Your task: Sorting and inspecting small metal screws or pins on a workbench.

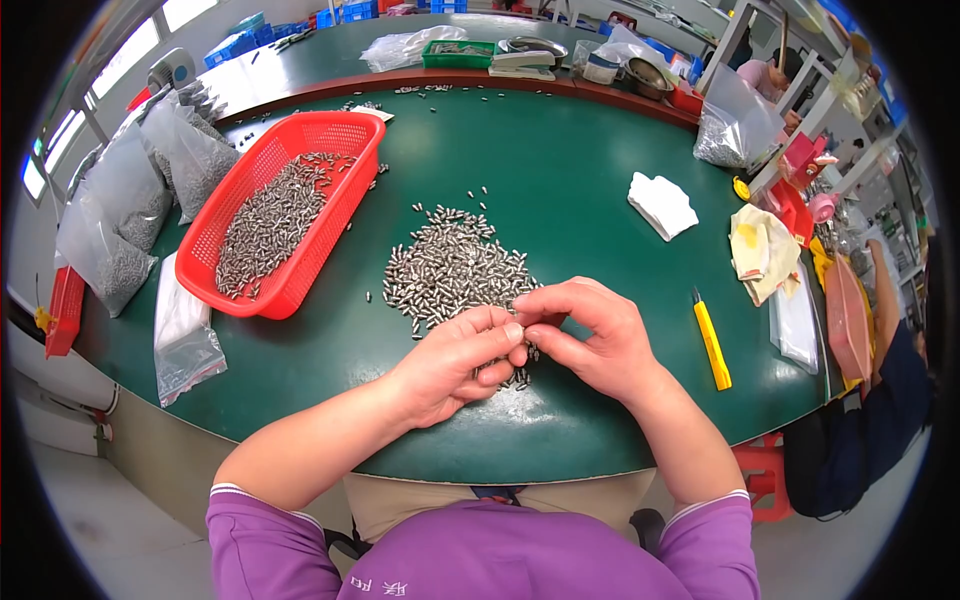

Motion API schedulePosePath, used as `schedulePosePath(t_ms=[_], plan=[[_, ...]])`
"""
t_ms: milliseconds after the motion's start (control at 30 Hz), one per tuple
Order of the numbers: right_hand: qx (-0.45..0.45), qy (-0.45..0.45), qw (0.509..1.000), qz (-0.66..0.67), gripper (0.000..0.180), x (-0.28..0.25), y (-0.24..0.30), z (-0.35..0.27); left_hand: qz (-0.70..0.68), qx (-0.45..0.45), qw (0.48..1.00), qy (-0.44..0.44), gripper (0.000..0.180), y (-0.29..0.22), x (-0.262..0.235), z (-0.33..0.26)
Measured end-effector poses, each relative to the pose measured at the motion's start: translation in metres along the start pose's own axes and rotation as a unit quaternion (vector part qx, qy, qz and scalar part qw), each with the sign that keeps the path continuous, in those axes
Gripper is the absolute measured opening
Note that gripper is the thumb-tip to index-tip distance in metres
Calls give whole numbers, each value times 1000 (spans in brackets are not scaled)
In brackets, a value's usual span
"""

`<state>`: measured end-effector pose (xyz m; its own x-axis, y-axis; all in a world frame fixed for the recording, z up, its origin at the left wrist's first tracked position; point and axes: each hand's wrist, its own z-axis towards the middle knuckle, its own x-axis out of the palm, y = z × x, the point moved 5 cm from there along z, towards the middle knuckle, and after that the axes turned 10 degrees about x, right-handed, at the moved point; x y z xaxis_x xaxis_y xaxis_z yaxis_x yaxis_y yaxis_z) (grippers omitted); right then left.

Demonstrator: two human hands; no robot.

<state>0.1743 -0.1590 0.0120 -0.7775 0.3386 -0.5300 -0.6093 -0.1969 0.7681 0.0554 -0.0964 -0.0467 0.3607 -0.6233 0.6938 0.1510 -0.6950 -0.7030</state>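
Note:
A loose heap of small silvery metal parts (455, 265), short and barrel-shaped, lies on the green tabletop in front of me. My left hand (460, 365) is over the heap's near edge, fingers curled and thumb pressed against the forefinger. From the right, my right hand (590, 335) meets it with thumb and forefinger pinched. The fingertips of both hands come together; whatever sits between them is too small and covered to make out. Left of the heap stands a red perforated plastic basket (335, 215), holding many more of the same metal parts.
A yellow cutter knife (711, 345) lies to the right, below a crumpled white cloth (662, 205). Filled plastic bags (120, 215) stand along the left edge near a flat clear bag (185, 340). At the back sits a green tray (458, 54). Another person (860, 420) sits at far right.

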Motion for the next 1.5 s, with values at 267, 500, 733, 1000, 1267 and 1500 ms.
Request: schedulePosePath(t_ms=[267, 500, 733, 1000, 1267, 1500], plan=[[-19, -56, 997, -45, 23, -6, 0, 1, 17, -14, 1000, -1, 10, -3, 4, -2], [26, -9, 989, -146, 13, -15, -10, 3, 13, -9, 1000, 7, 15, -2, 0, -1], [57, 131, 978, -153, 13, -8, -12, -1, 7, 11, 1000, 18, 23, -5, 1, -2], [49, 157, 966, -199, 12, -2, -14, -3, 17, 11, 1000, -11, 32, -3, 0, -1], [39, 137, 959, -245, 10, 0, -14, -5, 14, 1, 1000, -14, 24, -3, 0, -2], [-45, 49, 993, -101, 17, -5, 2, 2, 26, -19, 999, -7, 10, -1, 2, -2]])
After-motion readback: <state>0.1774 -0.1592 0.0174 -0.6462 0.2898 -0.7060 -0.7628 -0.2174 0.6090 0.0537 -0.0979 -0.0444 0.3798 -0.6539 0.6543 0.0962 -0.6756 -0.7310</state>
